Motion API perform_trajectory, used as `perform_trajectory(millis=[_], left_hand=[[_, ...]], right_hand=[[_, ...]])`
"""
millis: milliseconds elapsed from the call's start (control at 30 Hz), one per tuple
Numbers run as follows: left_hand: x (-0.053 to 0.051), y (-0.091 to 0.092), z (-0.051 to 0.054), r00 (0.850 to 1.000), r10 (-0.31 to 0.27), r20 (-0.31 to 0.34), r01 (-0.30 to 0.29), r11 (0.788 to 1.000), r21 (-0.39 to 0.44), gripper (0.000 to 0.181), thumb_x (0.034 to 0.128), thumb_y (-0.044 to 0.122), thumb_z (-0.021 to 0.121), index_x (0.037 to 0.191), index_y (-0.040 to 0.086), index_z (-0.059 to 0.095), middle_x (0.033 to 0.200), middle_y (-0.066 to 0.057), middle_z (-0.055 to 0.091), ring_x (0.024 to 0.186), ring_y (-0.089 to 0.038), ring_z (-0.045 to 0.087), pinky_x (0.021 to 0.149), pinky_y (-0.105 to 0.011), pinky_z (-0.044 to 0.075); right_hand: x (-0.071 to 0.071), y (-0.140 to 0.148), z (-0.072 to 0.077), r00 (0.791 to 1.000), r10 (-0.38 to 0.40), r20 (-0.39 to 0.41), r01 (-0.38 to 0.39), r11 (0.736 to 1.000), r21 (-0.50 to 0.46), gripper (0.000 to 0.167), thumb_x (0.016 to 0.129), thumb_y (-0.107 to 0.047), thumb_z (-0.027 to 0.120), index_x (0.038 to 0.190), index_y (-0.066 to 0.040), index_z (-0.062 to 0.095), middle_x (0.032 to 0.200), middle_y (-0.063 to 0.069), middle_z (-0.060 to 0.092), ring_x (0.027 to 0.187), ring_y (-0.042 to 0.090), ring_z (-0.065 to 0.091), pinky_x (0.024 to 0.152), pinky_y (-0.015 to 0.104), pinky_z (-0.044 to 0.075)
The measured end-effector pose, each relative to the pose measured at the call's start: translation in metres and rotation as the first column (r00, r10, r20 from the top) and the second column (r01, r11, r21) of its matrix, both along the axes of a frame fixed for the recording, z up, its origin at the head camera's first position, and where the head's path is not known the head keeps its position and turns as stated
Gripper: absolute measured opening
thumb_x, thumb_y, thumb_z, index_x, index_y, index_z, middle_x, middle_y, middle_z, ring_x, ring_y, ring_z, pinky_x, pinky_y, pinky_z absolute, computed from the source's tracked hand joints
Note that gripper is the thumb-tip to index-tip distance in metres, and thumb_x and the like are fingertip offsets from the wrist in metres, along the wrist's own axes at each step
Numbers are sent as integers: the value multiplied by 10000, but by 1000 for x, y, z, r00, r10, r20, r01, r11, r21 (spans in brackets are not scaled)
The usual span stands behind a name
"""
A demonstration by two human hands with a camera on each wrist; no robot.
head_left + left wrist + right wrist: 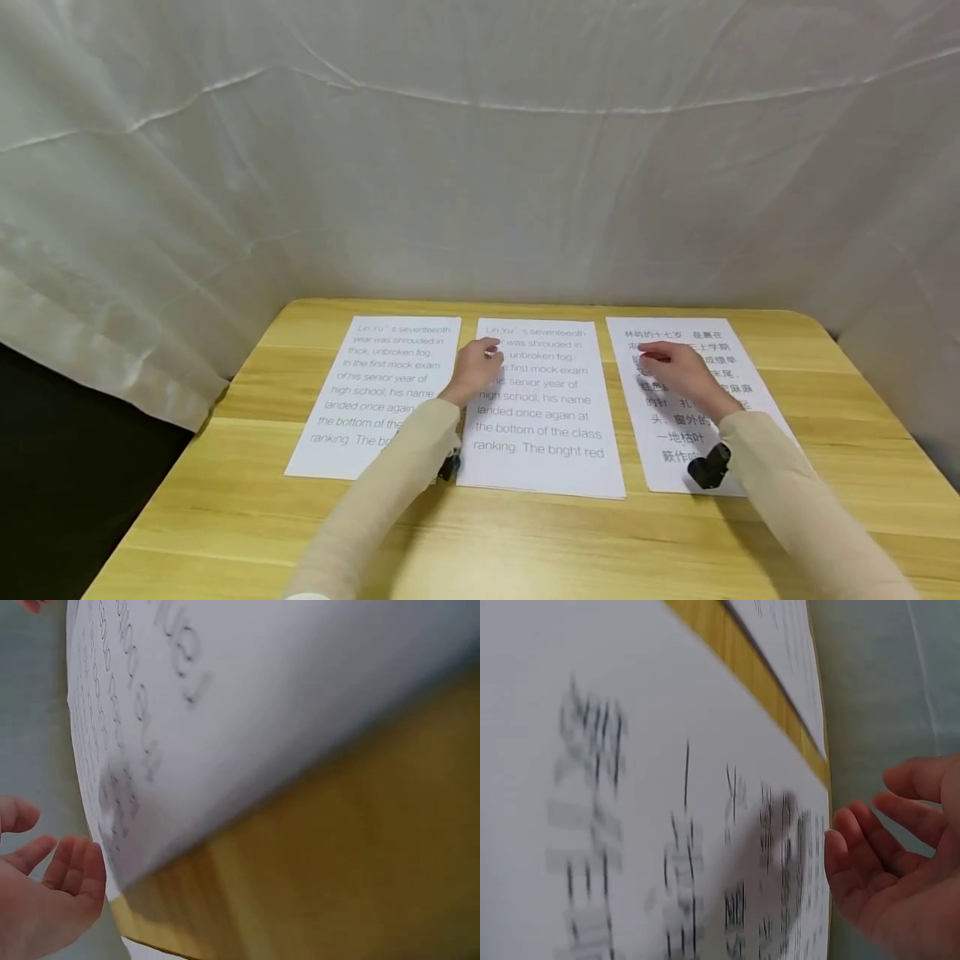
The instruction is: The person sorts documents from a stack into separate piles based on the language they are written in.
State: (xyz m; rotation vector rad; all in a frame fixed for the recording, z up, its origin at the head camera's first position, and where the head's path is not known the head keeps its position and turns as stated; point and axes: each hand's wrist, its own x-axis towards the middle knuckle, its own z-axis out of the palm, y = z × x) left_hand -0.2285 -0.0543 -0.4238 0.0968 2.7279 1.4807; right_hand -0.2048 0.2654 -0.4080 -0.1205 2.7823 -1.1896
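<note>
Two English-printed papers [538, 408], one Chinese-printed paper [682, 479], one table [525, 542], one left hand [476, 372], one right hand [686, 375], two sleeves [382, 496] and two wrist cameras [708, 468] are counted.

Wooden table [517, 542], yellowish grain, rounded far corners. Lying flat on it in a row: left paper [375, 392] and middle paper [540, 408], English print; right paper [675, 417], Chinese print.

The left sleeve [375, 493] is plain cream, with a small black camera [450, 465] beside its cuff [444, 410]; right of it, a matching right sleeve [795, 500] has another black camera [708, 468].
</note>
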Motion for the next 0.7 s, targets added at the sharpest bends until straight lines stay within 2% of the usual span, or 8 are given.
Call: perform_trajectory(millis=[200,433,700], left_hand=[[7,-17,-8,999,37,35,-40,996,79,376,952,81,537,1309,-35,558,1181,-150,600,1066,-265,570,876,-333,502],[13,-29,-8,992,79,98,-88,991,97,394,939,82,545,1323,-6,551,1226,-142,576,1110,-274,547,904,-341,494],[10,-41,-10,987,116,112,-126,988,87,398,935,112,568,1320,9,563,1213,-119,600,1145,-272,540,948,-354,468]], right_hand=[[1,-21,-4,1000,-8,11,9,999,-40,429,997,-179,514,1351,63,496,1247,263,560,1050,345,588,871,436,507],[0,-36,-10,999,-27,29,30,993,-114,409,982,-137,528,1327,82,506,1132,231,617,948,290,621,781,337,534],[1,-48,-16,997,-63,34,68,987,-148,398,969,-110,526,1308,99,514,1044,206,631,857,216,636,740,290,534]])
